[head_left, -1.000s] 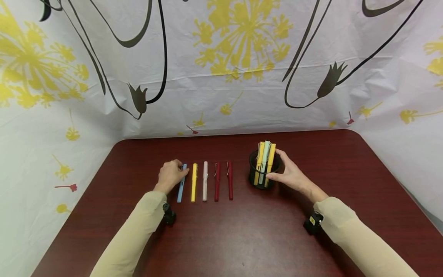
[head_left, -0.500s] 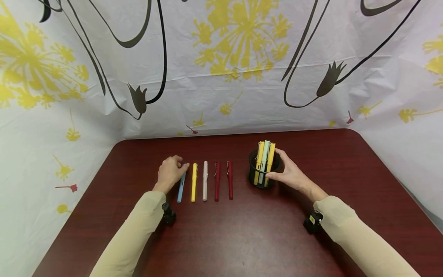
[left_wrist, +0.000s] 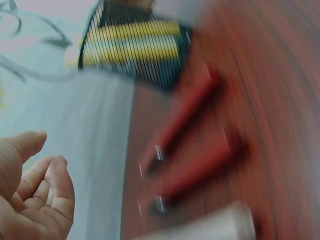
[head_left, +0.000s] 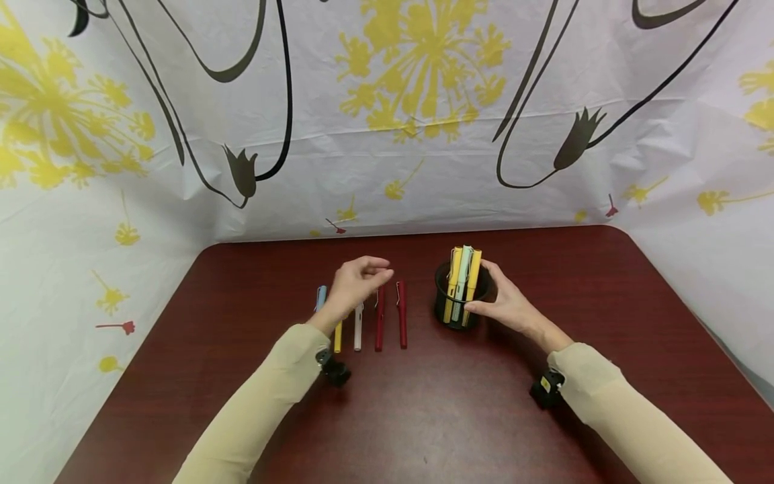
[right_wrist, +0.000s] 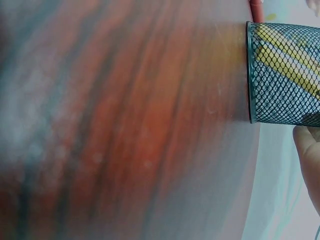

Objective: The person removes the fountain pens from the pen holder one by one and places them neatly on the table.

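Observation:
My left hand (head_left: pixel 357 286) hovers over the row of pens, its fingers loosely bent and thumb apart. Nothing lies between them in the left wrist view. Under and beside it are a blue pen (head_left: pixel 321 296), a yellow pen (head_left: pixel 338 340), a white pen (head_left: pixel 358 333) and two dark red pens (head_left: pixel 402 319); hand and wrist hide parts of the left ones. My right hand (head_left: pixel 508 302) grips the right side of a black mesh pen holder (right_wrist: pixel 280 102). Two yellow pens (head_left: pixel 472 277) and a mint-green pen (head_left: pixel 463 275) stand in it, leaning slightly.
The dark red-brown wooden table (head_left: pixel 423 417) reaches back to a white curtain (head_left: pixel 338 168) with yellow and grey flower prints. Black wrist cameras (head_left: pixel 547 390) sit at both cuffs.
My left hand has left the blue pen, which stays on the table, and has moved right toward the red pens. The right hand and pen holder have stayed put.

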Action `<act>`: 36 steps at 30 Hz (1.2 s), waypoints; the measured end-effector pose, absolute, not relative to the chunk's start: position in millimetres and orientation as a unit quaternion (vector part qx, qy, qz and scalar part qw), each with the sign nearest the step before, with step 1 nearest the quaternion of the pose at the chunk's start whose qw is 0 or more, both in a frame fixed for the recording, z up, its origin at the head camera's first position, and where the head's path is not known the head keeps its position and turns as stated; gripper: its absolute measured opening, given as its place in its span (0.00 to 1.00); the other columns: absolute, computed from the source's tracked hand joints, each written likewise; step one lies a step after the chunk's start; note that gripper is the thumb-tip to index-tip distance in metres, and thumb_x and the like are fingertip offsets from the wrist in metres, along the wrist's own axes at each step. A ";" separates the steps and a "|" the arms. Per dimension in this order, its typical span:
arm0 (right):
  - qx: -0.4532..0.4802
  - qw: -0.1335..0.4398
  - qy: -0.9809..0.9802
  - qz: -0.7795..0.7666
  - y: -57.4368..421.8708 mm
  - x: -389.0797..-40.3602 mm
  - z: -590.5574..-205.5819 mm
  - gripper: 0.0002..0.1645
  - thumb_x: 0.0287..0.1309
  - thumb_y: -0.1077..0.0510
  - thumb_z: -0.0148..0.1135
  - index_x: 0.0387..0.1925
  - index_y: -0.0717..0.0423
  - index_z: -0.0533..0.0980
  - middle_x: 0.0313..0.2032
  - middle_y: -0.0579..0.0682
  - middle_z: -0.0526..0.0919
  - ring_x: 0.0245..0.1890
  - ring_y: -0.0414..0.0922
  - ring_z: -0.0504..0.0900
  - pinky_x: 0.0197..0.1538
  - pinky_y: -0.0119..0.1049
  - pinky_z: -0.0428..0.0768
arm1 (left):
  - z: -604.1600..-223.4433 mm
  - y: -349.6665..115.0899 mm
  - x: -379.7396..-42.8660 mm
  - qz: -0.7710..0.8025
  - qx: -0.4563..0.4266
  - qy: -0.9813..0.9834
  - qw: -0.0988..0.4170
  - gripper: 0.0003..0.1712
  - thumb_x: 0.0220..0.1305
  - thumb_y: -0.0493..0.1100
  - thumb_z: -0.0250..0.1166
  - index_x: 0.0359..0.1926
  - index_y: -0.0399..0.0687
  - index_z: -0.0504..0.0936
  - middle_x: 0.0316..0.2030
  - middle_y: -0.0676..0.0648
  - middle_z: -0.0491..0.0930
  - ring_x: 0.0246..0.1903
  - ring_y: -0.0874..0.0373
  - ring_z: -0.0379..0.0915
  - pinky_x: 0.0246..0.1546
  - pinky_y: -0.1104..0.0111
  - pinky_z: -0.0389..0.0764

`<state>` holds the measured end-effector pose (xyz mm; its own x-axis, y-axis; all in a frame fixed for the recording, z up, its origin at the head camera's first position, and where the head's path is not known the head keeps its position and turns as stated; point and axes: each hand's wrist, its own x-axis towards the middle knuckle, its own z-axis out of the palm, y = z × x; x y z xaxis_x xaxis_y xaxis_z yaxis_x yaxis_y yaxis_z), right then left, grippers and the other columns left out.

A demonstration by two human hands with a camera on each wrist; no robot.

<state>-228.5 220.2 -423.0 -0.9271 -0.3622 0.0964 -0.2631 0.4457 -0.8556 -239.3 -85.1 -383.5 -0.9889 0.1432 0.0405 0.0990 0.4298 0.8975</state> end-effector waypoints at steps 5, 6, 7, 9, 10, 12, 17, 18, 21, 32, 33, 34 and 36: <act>-0.180 0.053 0.850 -0.492 219.9 -228.8 -424.2 0.56 0.51 0.53 0.70 0.71 0.60 0.45 0.70 0.65 0.49 0.70 0.62 0.46 0.64 0.66 0.53 | -374.5 -47.3 -240.5 0.581 0.090 0.807 0.059 0.19 0.60 0.47 0.66 0.51 0.47 0.80 0.43 0.47 0.83 0.41 0.58 0.79 0.41 0.61 0.82; -0.180 0.053 0.850 -0.493 219.5 -228.9 -424.5 0.56 0.51 0.53 0.70 0.71 0.60 0.45 0.70 0.65 0.49 0.70 0.62 0.46 0.63 0.66 0.53 | -373.5 -41.0 -241.6 0.585 0.092 0.803 0.062 0.19 0.60 0.47 0.66 0.51 0.48 0.80 0.43 0.47 0.82 0.41 0.58 0.79 0.42 0.61 0.81; -0.180 0.052 0.849 -0.493 219.5 -229.0 -425.0 0.56 0.51 0.53 0.70 0.71 0.60 0.45 0.70 0.65 0.49 0.70 0.62 0.46 0.64 0.66 0.53 | -372.7 -35.0 -243.1 0.589 0.093 0.800 0.063 0.19 0.60 0.47 0.66 0.51 0.48 0.80 0.44 0.47 0.82 0.41 0.57 0.79 0.42 0.62 0.81; -0.181 0.052 0.847 -0.496 219.2 -229.3 -425.7 0.56 0.51 0.53 0.70 0.71 0.60 0.45 0.69 0.65 0.50 0.70 0.62 0.47 0.64 0.66 0.52 | -371.3 -24.3 -245.7 0.600 0.090 0.793 0.064 0.19 0.59 0.47 0.67 0.52 0.49 0.80 0.45 0.46 0.82 0.42 0.56 0.79 0.42 0.62 0.81; -0.182 0.051 0.846 -0.499 219.0 -229.4 -426.0 0.56 0.51 0.53 0.70 0.71 0.61 0.45 0.69 0.65 0.51 0.70 0.62 0.48 0.64 0.65 0.52 | -371.0 -19.7 -247.1 0.598 0.088 0.794 0.059 0.19 0.59 0.47 0.67 0.51 0.49 0.80 0.45 0.46 0.82 0.42 0.55 0.79 0.40 0.63 0.82; -0.185 0.049 0.842 -0.505 218.7 -229.5 -426.2 0.55 0.51 0.53 0.70 0.71 0.61 0.46 0.68 0.65 0.53 0.69 0.61 0.49 0.64 0.65 0.52 | -371.2 -11.5 -249.5 0.596 0.085 0.797 0.050 0.20 0.58 0.47 0.68 0.51 0.49 0.80 0.45 0.46 0.81 0.42 0.55 0.79 0.40 0.65 0.82; -0.186 0.048 0.839 -0.509 218.9 -229.7 -427.0 0.54 0.51 0.54 0.69 0.70 0.60 0.47 0.68 0.63 0.53 0.70 0.60 0.49 0.64 0.65 0.51 | -373.2 4.5 -253.7 0.562 0.093 0.821 0.029 0.21 0.58 0.48 0.68 0.52 0.50 0.80 0.46 0.46 0.82 0.42 0.56 0.78 0.38 0.71 0.80; -0.186 0.049 0.840 -0.508 219.0 -229.8 -427.0 0.54 0.51 0.54 0.69 0.71 0.60 0.47 0.69 0.64 0.53 0.70 0.60 0.48 0.64 0.65 0.51 | -373.5 7.3 -254.4 0.555 0.097 0.826 0.026 0.21 0.58 0.49 0.68 0.52 0.50 0.79 0.46 0.46 0.82 0.42 0.56 0.78 0.38 0.71 0.79; -0.182 0.052 0.841 -0.507 219.2 -230.1 -427.3 0.54 0.52 0.54 0.69 0.71 0.60 0.46 0.69 0.64 0.51 0.70 0.61 0.47 0.64 0.66 0.51 | -373.1 14.9 -256.5 0.535 0.106 0.838 0.013 0.21 0.58 0.48 0.67 0.53 0.49 0.79 0.46 0.46 0.82 0.41 0.56 0.79 0.38 0.71 0.79; -0.179 0.057 0.841 -0.507 219.6 -230.5 -428.4 0.54 0.53 0.54 0.68 0.71 0.58 0.46 0.70 0.62 0.50 0.70 0.60 0.47 0.64 0.66 0.51 | -371.8 28.5 -260.8 0.492 0.086 0.866 -0.003 0.16 0.58 0.47 0.68 0.48 0.50 0.82 0.41 0.50 0.84 0.37 0.60 0.80 0.34 0.72 0.79; -0.180 0.057 0.841 -0.508 219.8 -230.5 -428.4 0.54 0.53 0.54 0.68 0.71 0.58 0.46 0.70 0.62 0.50 0.70 0.60 0.47 0.64 0.66 0.51 | -372.0 29.1 -261.0 0.490 0.084 0.868 -0.003 0.16 0.58 0.46 0.68 0.48 0.50 0.82 0.40 0.51 0.84 0.36 0.60 0.80 0.34 0.72 0.79; -0.180 0.057 0.840 -0.508 219.8 -230.5 -428.5 0.54 0.53 0.54 0.68 0.71 0.58 0.46 0.70 0.62 0.50 0.70 0.60 0.47 0.64 0.66 0.51 | -372.0 29.9 -261.0 0.488 0.083 0.869 -0.002 0.16 0.58 0.46 0.68 0.47 0.50 0.82 0.40 0.51 0.84 0.36 0.60 0.80 0.34 0.72 0.79; -0.179 0.057 0.840 -0.508 220.0 -230.4 -428.5 0.54 0.53 0.54 0.68 0.71 0.58 0.46 0.70 0.62 0.50 0.70 0.60 0.47 0.64 0.66 0.51 | -372.4 31.0 -261.0 0.485 0.082 0.871 -0.001 0.15 0.58 0.46 0.68 0.47 0.50 0.82 0.40 0.51 0.84 0.35 0.60 0.80 0.33 0.72 0.79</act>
